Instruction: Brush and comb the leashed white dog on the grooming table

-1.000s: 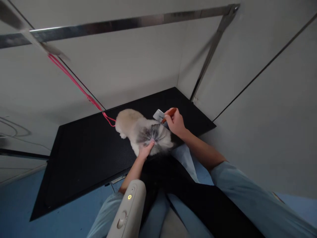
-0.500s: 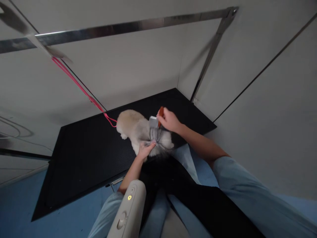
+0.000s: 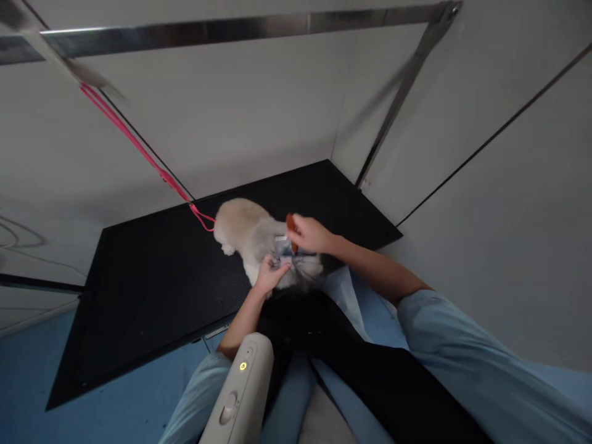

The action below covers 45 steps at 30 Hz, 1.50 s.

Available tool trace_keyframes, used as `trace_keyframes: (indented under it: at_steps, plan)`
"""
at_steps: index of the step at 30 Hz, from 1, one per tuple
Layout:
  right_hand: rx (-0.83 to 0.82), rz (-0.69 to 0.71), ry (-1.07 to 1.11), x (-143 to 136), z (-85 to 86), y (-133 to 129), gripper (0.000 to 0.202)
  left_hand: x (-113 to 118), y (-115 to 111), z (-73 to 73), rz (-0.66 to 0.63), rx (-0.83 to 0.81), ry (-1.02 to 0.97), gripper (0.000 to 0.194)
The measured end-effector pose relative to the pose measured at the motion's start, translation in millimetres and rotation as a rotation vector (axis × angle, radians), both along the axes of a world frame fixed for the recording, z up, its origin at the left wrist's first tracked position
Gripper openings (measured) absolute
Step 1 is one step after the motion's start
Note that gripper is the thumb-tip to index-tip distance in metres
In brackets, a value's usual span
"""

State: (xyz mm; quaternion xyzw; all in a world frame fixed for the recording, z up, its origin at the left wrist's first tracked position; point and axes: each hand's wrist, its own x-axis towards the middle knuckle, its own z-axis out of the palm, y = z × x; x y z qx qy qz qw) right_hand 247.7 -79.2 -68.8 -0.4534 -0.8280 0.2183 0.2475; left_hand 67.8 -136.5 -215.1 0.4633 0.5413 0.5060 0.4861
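Note:
A small cream-coloured dog [image 3: 247, 234] stands on a black grooming table [image 3: 161, 290], facing away from me. My left hand [image 3: 268, 274] pinches the grey fur at its rear. My right hand [image 3: 309, 235] grips a brush with an orange handle [image 3: 290, 223], and the brush head presses into the fur right beside my left hand's fingers. A pink leash [image 3: 139, 148] runs from the dog's neck up to the metal arm above.
A white hair dryer [image 3: 238, 394] with a lit yellow button juts up near my chest. A metal frame bar [image 3: 231, 28] spans overhead with a post [image 3: 393, 105] at the table's far right corner. White walls enclose the table; blue floor lies at left.
My right hand has swept the brush from the dog's right flank leftward and down into the fur next to my left hand. My left hand has stayed on the rear fur.

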Motion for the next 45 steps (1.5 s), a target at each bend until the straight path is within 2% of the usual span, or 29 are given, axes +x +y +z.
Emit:
trace_keyframes:
  at_steps: [2, 3, 6, 7, 10, 11, 13, 15, 17, 19, 20, 21, 24, 26, 28, 29, 30, 32, 33, 35, 37, 38, 41, 42, 45]
  plan:
    - [0.074, -0.235, 0.140, 3, -7.1, -6, 0.019, 0, 0, -3.1, 0.052, 0.008, -0.003, 0.038]
    - [0.095, -0.287, 0.203, 5, -11.7, -10, 0.020, 0, 0, -4.6, 0.059, 0.019, -0.007, 0.035]
    - [-0.001, -0.194, 0.281, 9, -28.7, -25, 0.020, 2, 1, -7.6, 0.043, 0.081, 0.015, 0.029]
    - [-0.032, -0.201, 0.305, 10, -34.7, -29, 0.019, 3, 2, -8.0, 0.057, 0.106, 0.040, 0.028]
    - [0.061, -0.439, 0.491, 14, -50.4, -38, 0.021, 5, 3, -7.5, 0.103, 0.168, 0.133, 0.026]
    - [0.110, -0.476, 0.557, 14, -54.5, -40, 0.021, 6, 3, -7.0, 0.105, 0.177, 0.153, 0.026]
    - [0.117, -0.385, 0.615, 14, -60.9, -44, 0.022, 7, 3, -6.1, 0.105, 0.178, 0.176, 0.024]
    - [0.044, -0.265, 0.588, 16, -64.7, -44, 0.020, 7, 2, -5.8, 0.111, 0.179, 0.188, 0.022]
    - [0.070, -0.331, 0.596, 19, -66.4, -42, 0.019, 7, 2, -6.2, 0.114, 0.184, 0.198, 0.021]
    - [0.215, -0.490, 0.663, 23, -67.3, -40, 0.020, 6, 2, -7.0, 0.106, 0.173, 0.207, 0.024]
    - [0.273, -0.518, 0.684, 24, -68.1, -40, 0.020, 6, 2, -7.4, 0.105, 0.162, 0.214, 0.025]
    - [0.281, -0.485, 0.678, 24, -69.2, -41, 0.020, 6, 2, -7.9, 0.106, 0.152, 0.223, 0.025]
    - [0.101, -0.277, 0.598, 22, -73.5, -44, 0.018, 6, 5, -9.4, 0.158, 0.136, 0.238, 0.022]
    - [0.089, -0.347, 0.624, 24, -75.3, -43, 0.019, 6, 7, -10.2, 0.197, 0.122, 0.237, 0.021]
    - [0.241, -0.507, 0.696, 26, -76.1, -42, 0.019, 7, 8, -10.5, 0.199, 0.111, 0.226, 0.023]
    - [0.302, -0.522, 0.706, 26, -76.4, -43, 0.019, 8, 9, -10.3, 0.189, 0.112, 0.215, 0.024]
    - [0.313, -0.469, 0.685, 26, -76.5, -44, 0.019, 8, 9, -10.0, 0.180, 0.117, 0.200, 0.025]
    - [0.204, -0.288, 0.612, 24, -76.0, -45, 0.018, 8, 9, -9.3, 0.174, 0.132, 0.178, 0.024]
    - [0.143, -0.242, 0.594, 23, -75.1, -45, 0.017, 8, 9, -9.0, 0.185, 0.137, 0.178, 0.023]
    - [0.132, -0.322, 0.635, 23, -72.1, -42, 0.018, 7, 9, -9.0, 0.208, 0.143, 0.196, 0.022]
    - [0.227, -0.471, 0.712, 24, -69.3, -39, 0.019, 6, 8, -9.3, 0.191, 0.144, 0.214, 0.024]
    - [0.237, -0.467, 0.710, 24, -68.6, -37, 0.021, 5, 7, -9.6, 0.164, 0.141, 0.214, 0.025]
    - [0.056, -0.227, 0.582, 23, -69.6, -32, 0.021, 3, 5, -10.4, 0.090, 0.103, 0.173, 0.024]
    - [0.006, -0.211, 0.560, 22, -69.7, -30, 0.021, 3, 5, -10.6, 0.094, 0.083, 0.155, 0.022]
    - [0.072, -0.430, 0.614, 21, -65.3, -24, 0.021, 3, 4, -10.3, 0.129, 0.027, 0.107, 0.019]
